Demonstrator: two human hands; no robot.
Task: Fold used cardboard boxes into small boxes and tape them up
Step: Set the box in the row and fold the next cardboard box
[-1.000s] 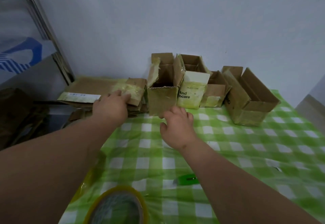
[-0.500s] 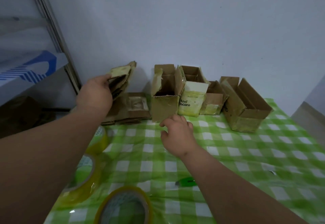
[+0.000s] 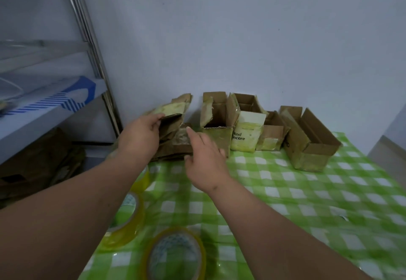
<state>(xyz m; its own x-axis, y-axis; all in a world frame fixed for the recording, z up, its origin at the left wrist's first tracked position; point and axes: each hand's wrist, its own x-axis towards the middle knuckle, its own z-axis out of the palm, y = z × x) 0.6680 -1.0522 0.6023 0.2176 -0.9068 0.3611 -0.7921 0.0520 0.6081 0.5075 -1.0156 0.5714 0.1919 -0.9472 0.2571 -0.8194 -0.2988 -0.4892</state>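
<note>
right hand moved toward stack, open | left hand grips worn, tape-patched flattened cardboard

Left hand raised at far left edge of table, forearm reaching forward from lower left; fingers and thumb curled round tilted stack of flattened brown cardboard pieces, gripping it. Right hand extended forward beside it, palm down, fingers straight and slightly spread, index pointing toward stack, holding nothing. Both forearms bare.
</note>
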